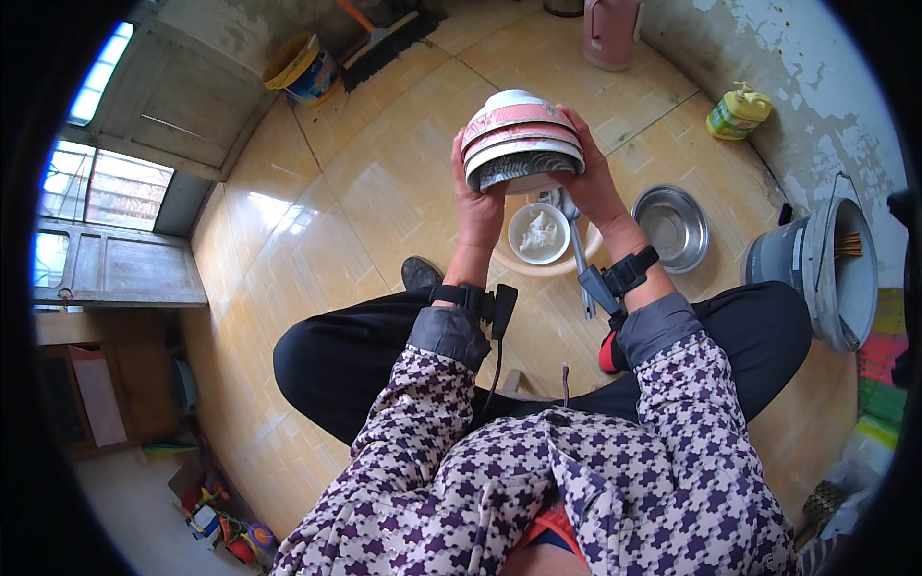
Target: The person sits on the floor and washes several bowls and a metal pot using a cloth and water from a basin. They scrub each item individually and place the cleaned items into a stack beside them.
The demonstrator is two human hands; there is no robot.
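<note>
A stack of several bowls [522,133] with pink and white outsides is held up in front of me, mouths tilted down and toward me. The lowest bowl shows a grey patterned band inside its rim. My left hand [477,205] grips the left side of the stack, and my right hand [592,176] grips the right side. Below them on the floor sits a peach-coloured basin [506,265], partly hidden by my hands and the bowls. In it is a white bowl [513,243] with a wet-looking white cloth [539,232]. A metal utensil with a long handle [578,248] leans across the basin's rim.
Right of the basin lies a stainless steel basin [670,229]. A grey bucket [785,248] with chopsticks [848,244] stands farther right. Along the walls are a yellow-green jug [740,114], a pink thermos flask [611,36], a broom [392,47] and a yellow-and-blue bucket [308,75].
</note>
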